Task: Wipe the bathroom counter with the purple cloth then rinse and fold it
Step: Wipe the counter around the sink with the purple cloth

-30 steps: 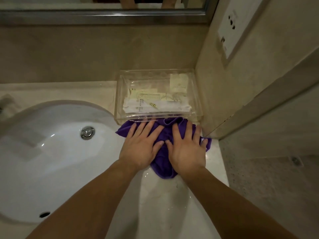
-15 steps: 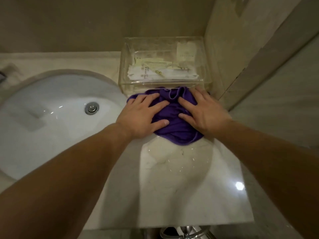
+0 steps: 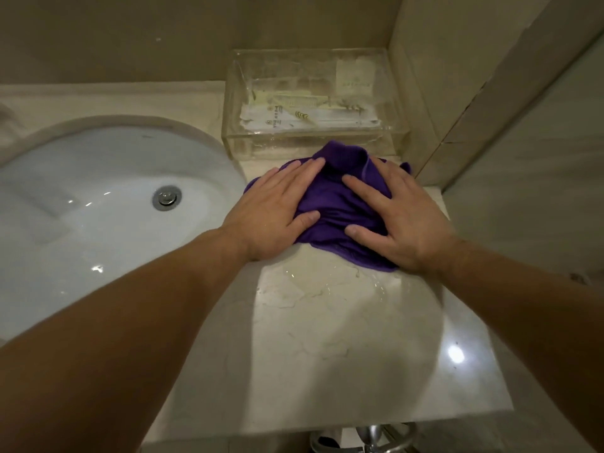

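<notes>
Both hands flat, palms down, on the purple cloth (image 3: 340, 210), pressing it to the counter (image 3: 327, 338). Left hand (image 3: 274, 210) covers the cloth's left side, fingers spread and aimed far-right. Right hand (image 3: 395, 220) covers the right side, fingers spread and aimed far-left. Neither hand grips; the cloth is pinned beneath open palms, bunched between them, with a fold humped up at the far edge.

Cloth sits on the strip of counter right of the sink (image 3: 98, 197), its far edge touching or just short of the clear plastic tray (image 3: 313, 93) against the back wall; cannot tell which. Tray holds paper-wrapped sachets. Corner wall just right of the cloth.

Near side of the cloth: wet streaks and droplets shine on the marble. Counter toward the near edge looks drier, with one bright reflection of a lamp.

Step in hand, as judged: wiping, at the far end of a stroke beside the tray. Rinse and fold not yet begun.

Next move likely calls for drawing the cloth nearward over the wet patch with even pressure from both palms, keeping it clear of the tray so the tray is not shoved.
</notes>
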Tool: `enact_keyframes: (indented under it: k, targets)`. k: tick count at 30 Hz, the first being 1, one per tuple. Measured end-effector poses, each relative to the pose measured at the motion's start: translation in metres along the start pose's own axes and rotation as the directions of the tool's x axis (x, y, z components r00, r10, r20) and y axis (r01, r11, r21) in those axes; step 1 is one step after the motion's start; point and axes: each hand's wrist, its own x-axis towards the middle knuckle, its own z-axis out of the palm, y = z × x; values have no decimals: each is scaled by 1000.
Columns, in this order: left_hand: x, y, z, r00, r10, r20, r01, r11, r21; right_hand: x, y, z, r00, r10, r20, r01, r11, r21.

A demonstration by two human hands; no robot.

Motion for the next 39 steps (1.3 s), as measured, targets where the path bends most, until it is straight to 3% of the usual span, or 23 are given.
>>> enact_keyframes:
  k: [6, 39]
  targets:
    - [-1, 1, -1, 996, 25, 84, -37, 988, 150, -13, -3, 5, 999, 3, -33, -2, 1000, 9]
    - [-78, 49, 13, 992, -16, 122, -8, 980, 197, -89, -50, 24, 991, 67, -116, -60, 996, 69]
